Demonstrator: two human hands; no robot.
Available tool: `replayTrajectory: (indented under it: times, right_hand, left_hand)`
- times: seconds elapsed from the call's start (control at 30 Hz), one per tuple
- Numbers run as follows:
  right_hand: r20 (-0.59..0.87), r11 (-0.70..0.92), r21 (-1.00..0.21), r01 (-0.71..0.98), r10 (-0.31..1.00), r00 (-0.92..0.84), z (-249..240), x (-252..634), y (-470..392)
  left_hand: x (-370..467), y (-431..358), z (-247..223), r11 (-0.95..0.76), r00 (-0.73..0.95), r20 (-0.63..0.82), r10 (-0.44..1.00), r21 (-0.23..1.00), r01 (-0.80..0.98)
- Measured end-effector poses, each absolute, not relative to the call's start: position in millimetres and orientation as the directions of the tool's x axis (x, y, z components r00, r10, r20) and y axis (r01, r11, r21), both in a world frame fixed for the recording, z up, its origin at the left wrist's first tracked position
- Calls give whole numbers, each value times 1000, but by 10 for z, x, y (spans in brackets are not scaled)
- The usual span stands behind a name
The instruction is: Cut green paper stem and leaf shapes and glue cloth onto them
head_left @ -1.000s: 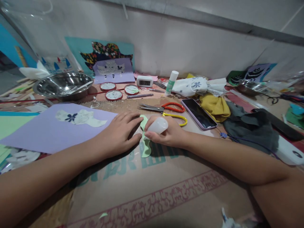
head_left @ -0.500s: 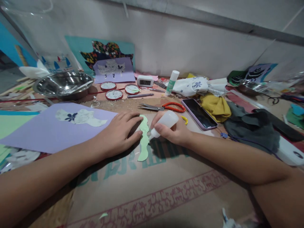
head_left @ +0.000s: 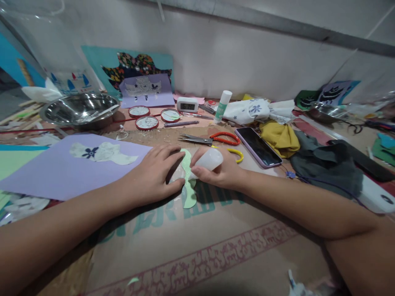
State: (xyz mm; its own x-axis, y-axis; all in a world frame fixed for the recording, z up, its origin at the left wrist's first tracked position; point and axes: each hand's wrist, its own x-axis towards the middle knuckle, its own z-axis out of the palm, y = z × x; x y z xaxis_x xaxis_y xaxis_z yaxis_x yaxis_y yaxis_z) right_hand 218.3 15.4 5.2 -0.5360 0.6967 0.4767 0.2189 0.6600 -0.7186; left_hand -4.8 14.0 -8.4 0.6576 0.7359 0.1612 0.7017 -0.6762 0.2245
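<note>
A wavy-edged strip of light green paper [head_left: 190,198] lies on the printed cardboard [head_left: 154,255] between my hands. My left hand [head_left: 162,170] rests flat with fingers apart, its fingertips at the strip's left edge. In my right hand [head_left: 226,168] is a white squeeze glue bottle [head_left: 211,159], tilted with its narrow end down over the strip; my fingers hide part of its tip. Just beyond are orange-handled scissors [head_left: 224,138], with a yellow handle [head_left: 236,155] partly behind my right hand. To the left lies purple paper [head_left: 61,176] bearing a white floral cut-out [head_left: 106,152].
A steel bowl [head_left: 78,110] stands at the back left, near red-rimmed round dishes [head_left: 147,122]. Further right are a small digital clock [head_left: 187,105], a glue stick [head_left: 222,107], a phone [head_left: 258,147], yellow cloth [head_left: 279,139] and dark grey cloth [head_left: 324,168]. A wall closes the back.
My right hand and the glue bottle have moved slightly left, further over the strip. The lower end of the green strip has swung a little to the right. My left hand stays nearly still.
</note>
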Motion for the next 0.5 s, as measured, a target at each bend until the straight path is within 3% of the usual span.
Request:
replayTrajectory:
  times: [0.2,0.5]
  right_hand:
    - [454,689,-658,303,684,-571,32,2159,155]
    - [341,616,-772,160,613,-713,58,2187,140]
  left_hand:
    - [-32,138,-81,-665,640,187,745,270,696]
    - [-38,143,-101,-655,632,174,755,264,708]
